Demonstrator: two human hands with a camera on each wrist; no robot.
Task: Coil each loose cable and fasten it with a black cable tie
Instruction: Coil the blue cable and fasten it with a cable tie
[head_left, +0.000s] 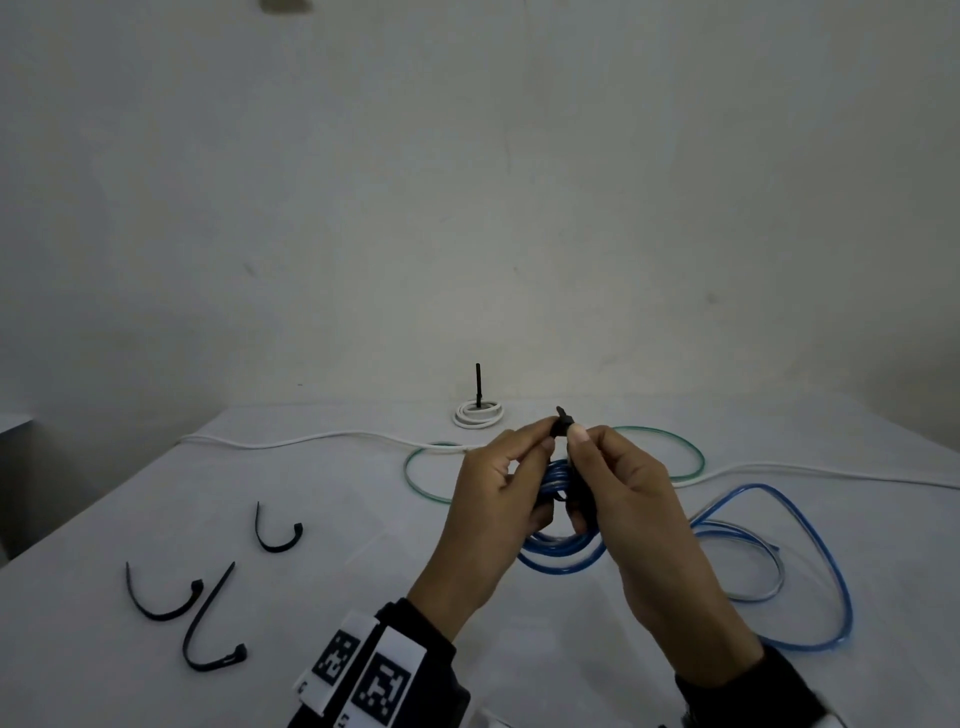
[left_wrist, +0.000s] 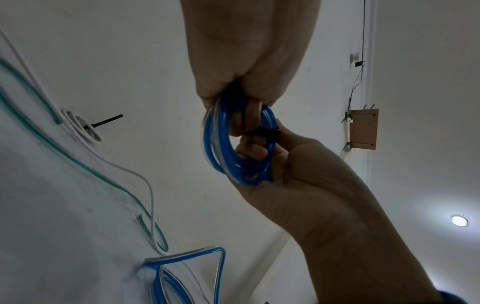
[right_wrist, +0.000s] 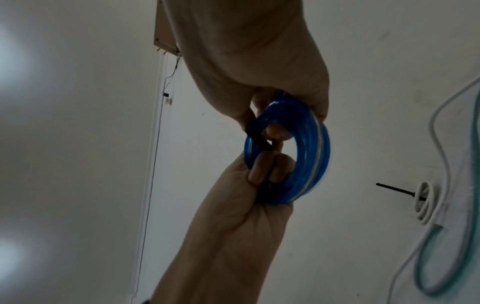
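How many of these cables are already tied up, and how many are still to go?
Done: one white coil at the table's far edge, a black tie through it. In hand: both hands, left hand and right hand, hold the blue coil and pinch a black tie around it. Left: the green cable, a long white cable; three spare ties.

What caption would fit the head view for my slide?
Both hands, left hand and right hand, fasten a black plastic cable tie around a coiled blue cable.
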